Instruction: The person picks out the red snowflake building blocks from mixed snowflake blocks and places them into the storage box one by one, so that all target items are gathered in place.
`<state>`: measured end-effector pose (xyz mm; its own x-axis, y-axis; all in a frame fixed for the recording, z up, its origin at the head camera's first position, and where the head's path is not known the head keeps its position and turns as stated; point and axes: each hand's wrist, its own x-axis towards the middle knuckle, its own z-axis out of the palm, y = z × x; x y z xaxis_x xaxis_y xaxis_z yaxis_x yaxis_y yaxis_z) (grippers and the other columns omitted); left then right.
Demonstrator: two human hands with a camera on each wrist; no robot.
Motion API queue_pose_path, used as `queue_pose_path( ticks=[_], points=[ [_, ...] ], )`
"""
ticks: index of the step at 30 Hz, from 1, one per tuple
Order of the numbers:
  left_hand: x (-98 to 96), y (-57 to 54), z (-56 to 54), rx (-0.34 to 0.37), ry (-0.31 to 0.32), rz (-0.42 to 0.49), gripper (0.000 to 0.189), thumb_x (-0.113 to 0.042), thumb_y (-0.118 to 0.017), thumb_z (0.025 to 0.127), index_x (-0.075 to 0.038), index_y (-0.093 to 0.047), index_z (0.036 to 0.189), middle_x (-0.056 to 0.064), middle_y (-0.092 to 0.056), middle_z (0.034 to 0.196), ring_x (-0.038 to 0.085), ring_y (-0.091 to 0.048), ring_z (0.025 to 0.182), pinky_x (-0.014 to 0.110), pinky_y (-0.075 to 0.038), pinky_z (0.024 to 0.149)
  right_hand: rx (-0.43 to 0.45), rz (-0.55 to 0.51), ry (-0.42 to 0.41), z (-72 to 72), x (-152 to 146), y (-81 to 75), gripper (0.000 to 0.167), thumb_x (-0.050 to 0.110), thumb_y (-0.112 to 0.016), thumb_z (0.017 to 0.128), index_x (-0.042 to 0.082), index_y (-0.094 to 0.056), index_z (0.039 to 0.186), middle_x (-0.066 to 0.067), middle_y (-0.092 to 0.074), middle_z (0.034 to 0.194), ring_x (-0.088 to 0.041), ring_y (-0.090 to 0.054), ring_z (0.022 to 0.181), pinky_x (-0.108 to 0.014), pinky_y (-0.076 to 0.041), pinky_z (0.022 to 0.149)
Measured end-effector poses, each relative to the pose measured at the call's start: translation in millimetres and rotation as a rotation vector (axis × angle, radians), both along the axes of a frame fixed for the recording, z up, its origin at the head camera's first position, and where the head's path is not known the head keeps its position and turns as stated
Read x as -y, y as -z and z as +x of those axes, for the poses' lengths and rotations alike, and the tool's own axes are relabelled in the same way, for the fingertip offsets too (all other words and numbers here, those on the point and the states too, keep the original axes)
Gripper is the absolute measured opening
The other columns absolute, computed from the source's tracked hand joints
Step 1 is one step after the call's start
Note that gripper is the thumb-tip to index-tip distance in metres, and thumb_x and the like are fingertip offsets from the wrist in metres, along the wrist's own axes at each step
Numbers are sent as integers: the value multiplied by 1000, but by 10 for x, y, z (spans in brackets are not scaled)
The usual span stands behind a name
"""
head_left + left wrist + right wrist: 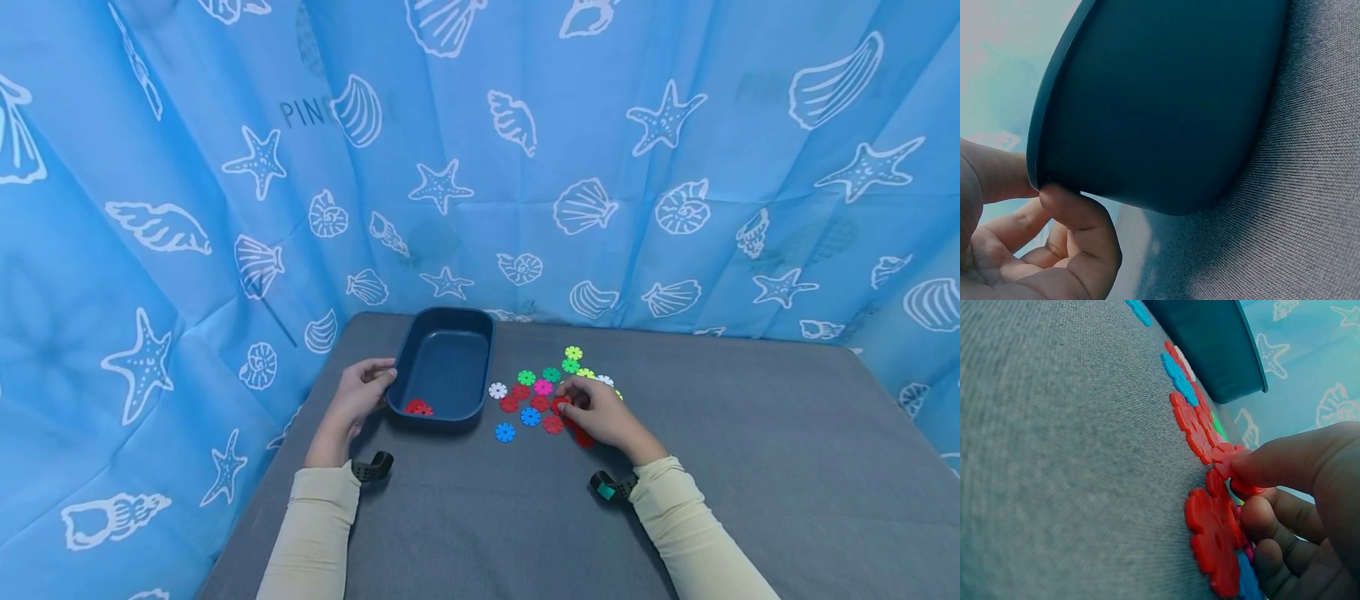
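One red notched disc (pixel 1224 461), perhaps with a second behind it, was pinched between the thumb and fingers of the right hand (pixel 600 408), a nearly closed grip low over the scattered pieces; whether it was clear of the discs beneath could not be told. The relation that mattered was sideways: the dark blue tub (pixel 450 367) stood to the left of that grip, at much the same reach from the person, with a spread of loose discs between the two. Of these, a white disc (pixel 497 390) lay just beside the tub's right wall, and a blue disc (pixel 505 432) lay near its front right corner. The tub was upright on the grey surface (pixel 465 517), and its long axis seemed to run away from the person, so its long right wall faced the right hand. The left hand (pixel 358 400) was the nearer one to the tub, its thumb and forefinger closed on the rim at the left side. Inside, a few red pieces (pixel 418 407) lay in the near left corner.
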<state>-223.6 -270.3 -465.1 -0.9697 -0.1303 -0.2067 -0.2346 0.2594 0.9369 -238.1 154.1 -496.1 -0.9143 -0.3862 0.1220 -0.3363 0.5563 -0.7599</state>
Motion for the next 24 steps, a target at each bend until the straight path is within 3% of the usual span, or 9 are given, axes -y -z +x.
queue_pose_path(
  ticks=[24],
  points=[
    [12,18,9,-17,15,5,41,-28,-58,111,-10,-60,147,16,-60,138,27,-59,118,36,-55,92,-19,-26,15,32,29,-83,16,7,-74,98,5,-73,114,-4,-70,93,-18,-58,77,-29,-52,69]
  ],
)
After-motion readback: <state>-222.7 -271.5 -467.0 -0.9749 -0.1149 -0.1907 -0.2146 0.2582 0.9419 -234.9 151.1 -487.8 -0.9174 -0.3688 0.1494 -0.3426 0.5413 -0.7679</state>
